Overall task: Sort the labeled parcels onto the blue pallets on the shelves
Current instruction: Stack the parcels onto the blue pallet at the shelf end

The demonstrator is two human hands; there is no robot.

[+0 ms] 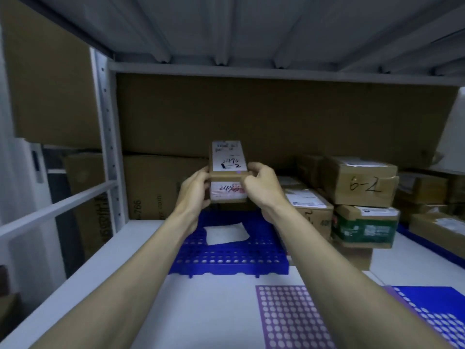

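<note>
Both hands hold a small stack of two cardboard parcels [227,172] up in the air at the middle of the view, above the far edge of a blue pallet [227,258] lying on the white shelf [206,311]. The stack seems to be lifted with labels facing the person so the handwritten marks can be read; the top label looks like "1-2", which probably decides the pallet it goes to. The left hand [195,191] grips the stack from nine o'clock, fingers curled around its side. The right hand [261,187] grips it from three o'clock, thumb on the upper parcel's near edge and fingers bent around the side. A white sheet [225,233] lies on the pallet under the stack. At three o'clock, other boxes [359,187] stand piled, one marked upside down.
</note>
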